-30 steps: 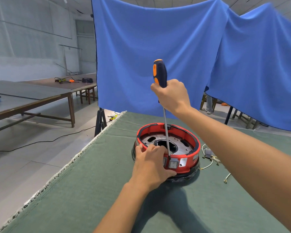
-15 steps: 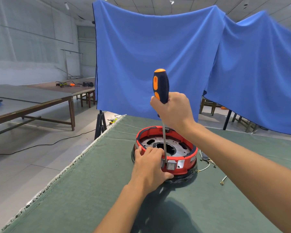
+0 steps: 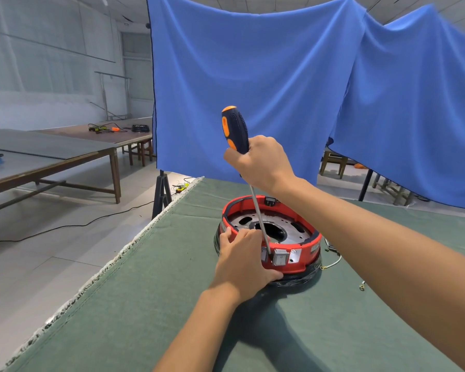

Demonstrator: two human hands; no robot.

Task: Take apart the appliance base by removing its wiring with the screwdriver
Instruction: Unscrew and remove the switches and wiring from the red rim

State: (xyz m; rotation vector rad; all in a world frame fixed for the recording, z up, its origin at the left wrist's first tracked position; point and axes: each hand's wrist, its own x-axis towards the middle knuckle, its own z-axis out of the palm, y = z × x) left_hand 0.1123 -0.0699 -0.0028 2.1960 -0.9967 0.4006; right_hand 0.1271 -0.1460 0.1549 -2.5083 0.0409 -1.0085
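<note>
A round red appliance base (image 3: 304,253) with a metal plate inside sits on the green table cloth (image 3: 145,304). My left hand (image 3: 243,260) grips its near-left rim, thumb under the front edge. My right hand (image 3: 261,162) grips the dark blue and orange handle of a long screwdriver (image 3: 235,130). Its shaft slants down and its tip sits inside the near rim, just behind a grey rocker switch (image 3: 280,257). Loose wires (image 3: 332,260) with ring ends lie on the cloth to the right of the base.
A blue cloth backdrop (image 3: 279,89) hangs behind the table on black stands (image 3: 160,197). The table's frayed left edge (image 3: 97,275) runs diagonally. Long wooden tables (image 3: 51,154) with tools stand at the left. A black cable (image 3: 65,226) crosses the floor.
The screwdriver handle has tilted to the left while its tip stays at the near rim. My left hand keeps its grip on the base. The view has dropped a little.
</note>
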